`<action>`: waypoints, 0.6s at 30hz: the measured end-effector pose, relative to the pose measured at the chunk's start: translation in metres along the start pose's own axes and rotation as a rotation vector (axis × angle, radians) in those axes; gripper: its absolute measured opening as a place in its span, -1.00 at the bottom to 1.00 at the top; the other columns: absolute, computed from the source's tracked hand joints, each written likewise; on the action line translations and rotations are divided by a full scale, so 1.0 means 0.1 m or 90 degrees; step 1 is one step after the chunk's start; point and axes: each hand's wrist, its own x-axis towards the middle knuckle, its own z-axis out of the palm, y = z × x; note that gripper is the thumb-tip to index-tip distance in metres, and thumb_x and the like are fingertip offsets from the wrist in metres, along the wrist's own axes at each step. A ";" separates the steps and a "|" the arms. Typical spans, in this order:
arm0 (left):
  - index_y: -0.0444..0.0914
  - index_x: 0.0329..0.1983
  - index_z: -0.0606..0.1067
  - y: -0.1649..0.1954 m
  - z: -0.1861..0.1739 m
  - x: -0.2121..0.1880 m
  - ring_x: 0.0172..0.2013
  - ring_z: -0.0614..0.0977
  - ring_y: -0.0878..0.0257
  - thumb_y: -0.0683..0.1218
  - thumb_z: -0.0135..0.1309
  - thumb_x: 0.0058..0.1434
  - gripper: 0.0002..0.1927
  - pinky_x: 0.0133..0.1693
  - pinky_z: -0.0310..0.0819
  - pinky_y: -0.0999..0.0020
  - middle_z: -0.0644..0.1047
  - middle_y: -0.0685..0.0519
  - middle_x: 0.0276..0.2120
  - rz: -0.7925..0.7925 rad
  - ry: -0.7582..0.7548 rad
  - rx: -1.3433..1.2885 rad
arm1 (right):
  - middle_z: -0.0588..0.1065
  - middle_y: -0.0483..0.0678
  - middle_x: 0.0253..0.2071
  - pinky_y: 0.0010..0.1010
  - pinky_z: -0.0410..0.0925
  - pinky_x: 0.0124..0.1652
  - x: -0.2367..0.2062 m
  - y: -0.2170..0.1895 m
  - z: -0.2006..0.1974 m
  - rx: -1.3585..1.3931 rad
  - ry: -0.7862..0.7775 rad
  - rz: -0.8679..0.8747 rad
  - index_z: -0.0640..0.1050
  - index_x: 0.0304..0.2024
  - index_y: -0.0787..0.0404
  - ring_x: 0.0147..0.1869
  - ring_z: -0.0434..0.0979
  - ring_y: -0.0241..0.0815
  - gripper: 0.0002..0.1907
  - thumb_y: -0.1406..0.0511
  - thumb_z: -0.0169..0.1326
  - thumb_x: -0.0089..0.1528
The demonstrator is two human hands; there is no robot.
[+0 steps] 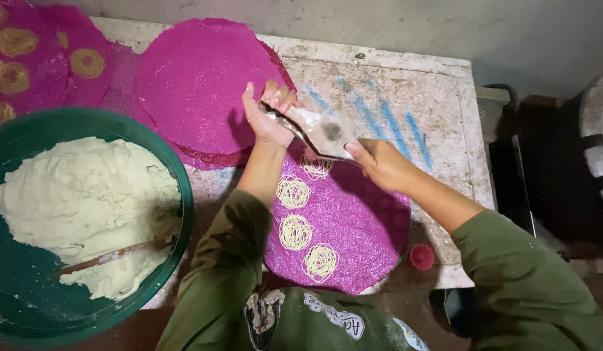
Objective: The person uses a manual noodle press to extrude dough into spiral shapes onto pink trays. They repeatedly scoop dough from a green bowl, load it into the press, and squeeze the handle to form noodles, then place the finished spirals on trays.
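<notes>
at the far left a big round green plastic basin (178, 195) stands on the table, filled with a pale lump of soft dough (80, 208); a thin wooden stick (106, 257) lies in it. above the basin a pink glittery round mat (48, 71) carries several coiled dough nests, and next to it a second pink round mat (197, 84) is bare.

in the middle, the left hand (266, 114) is closed around the upper end of a metal hand press dusted with flour (318, 133). the right hand (379, 162) grips the lower end, with the fingers wrapped on the handle. the long axis of the press runs slanted, from upper left at the left hand to lower right at the right hand. both hands touch it, so neither is nearer. the press hangs directly above the far edge of a third pink round mat (363, 221), which lies in front of the person.

under the press a thin noodle nest (316, 166) is half formed, and three finished nests (295, 231) lie in a row below it, toward the person.

more to the right, the worn white table top (438, 97) shows blue chalk-like streaks (392, 123). a small pink round cap (422, 257) sits near the table's front edge. there are no packages or signs that i can see.
</notes>
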 end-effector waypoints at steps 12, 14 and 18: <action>-0.16 -0.46 0.32 -0.23 0.23 0.04 -0.44 0.41 0.19 0.31 -0.27 0.31 -0.50 -0.18 0.31 0.21 0.36 0.06 -0.50 -0.036 -0.004 -0.051 | 0.51 0.02 -0.55 -0.25 0.38 -0.34 -0.04 0.23 -0.13 -0.023 0.096 0.004 0.57 -0.05 0.33 -0.45 0.52 -0.15 -0.40 -0.08 -0.09 0.36; -0.23 -0.26 0.38 -0.19 0.29 -0.04 -0.35 0.52 0.14 0.37 -0.36 0.29 -0.40 -0.15 0.41 0.18 0.45 -0.04 -0.35 -0.093 0.122 0.053 | 0.49 -0.01 -0.57 -0.26 0.37 -0.37 -0.05 0.29 -0.10 0.017 0.093 0.002 0.56 -0.12 0.32 -0.47 0.49 -0.17 -0.43 -0.08 -0.07 0.35; -0.11 0.22 0.23 -0.28 0.15 -0.25 -0.40 0.55 0.22 0.23 -0.46 0.36 -0.48 -0.42 0.34 0.29 0.57 -0.10 -0.10 -0.304 0.318 0.643 | 0.44 -0.05 -0.59 -0.27 0.33 -0.40 -0.07 0.45 -0.08 0.052 0.086 -0.012 0.55 -0.32 0.32 -0.49 0.42 -0.21 -0.43 -0.07 -0.07 0.36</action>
